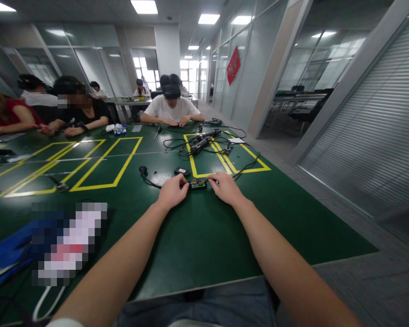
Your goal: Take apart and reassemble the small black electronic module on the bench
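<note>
A small green circuit board (198, 184) lies on the green table mat (197, 236) straight ahead of me. My left hand (172, 190) pinches the board's left end with curled fingers. My right hand (226, 186) grips its right end, fingers bent over the edge. A small black box (182, 171) sits just behind the board. A black cable with a round plug (143, 170) runs in from the left toward my left hand.
A tangle of black cables and tools (204, 141) lies inside yellow taped boxes (105, 163) further back. A blue bag (7, 254) rests at my near left. Several people sit along the far and left table edges. The table's right edge (320, 213) drops to grey floor.
</note>
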A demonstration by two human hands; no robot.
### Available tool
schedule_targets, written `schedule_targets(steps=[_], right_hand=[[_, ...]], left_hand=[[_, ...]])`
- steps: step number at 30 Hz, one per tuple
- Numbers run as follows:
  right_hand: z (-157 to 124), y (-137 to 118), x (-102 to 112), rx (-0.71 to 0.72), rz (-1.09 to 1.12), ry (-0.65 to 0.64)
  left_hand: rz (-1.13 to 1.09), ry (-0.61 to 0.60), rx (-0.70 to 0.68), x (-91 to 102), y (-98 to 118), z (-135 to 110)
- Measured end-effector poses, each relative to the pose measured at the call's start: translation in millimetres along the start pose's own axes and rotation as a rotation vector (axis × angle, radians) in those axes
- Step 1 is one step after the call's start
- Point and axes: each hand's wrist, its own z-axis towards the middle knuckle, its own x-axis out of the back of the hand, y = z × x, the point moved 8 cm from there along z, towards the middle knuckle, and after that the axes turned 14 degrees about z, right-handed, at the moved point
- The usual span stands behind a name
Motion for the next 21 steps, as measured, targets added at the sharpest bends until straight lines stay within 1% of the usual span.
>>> schedule_targets(steps=[3,7,10,13,17,21], right_hand=[[0,0,1,0.001,-0.037,-0.003],[-2,2,-2,-0.022,-0.009,-0.014],[-3,4,-3,-0.028,0.019,0.011],[-2,6,-3,-0.010,0.058,0.036],[0,10,-4,0.016,0.072,0.033],[0,9,-2,0.046,0.023,0.025]], left_hand=[[-0.025,0.017,0.009,1.2,-1,1],[0.016,0.025,0.018,2.6,-1,2],[0.047,0.011,0.024,2.2,-2,3],[0.042,-0.001,0.035,0.0,-4,5],[-0.006,-0.017,0.044,-5.5,-8,8],[-0.052,0.000,-0.004,-7.7,-8,10]])
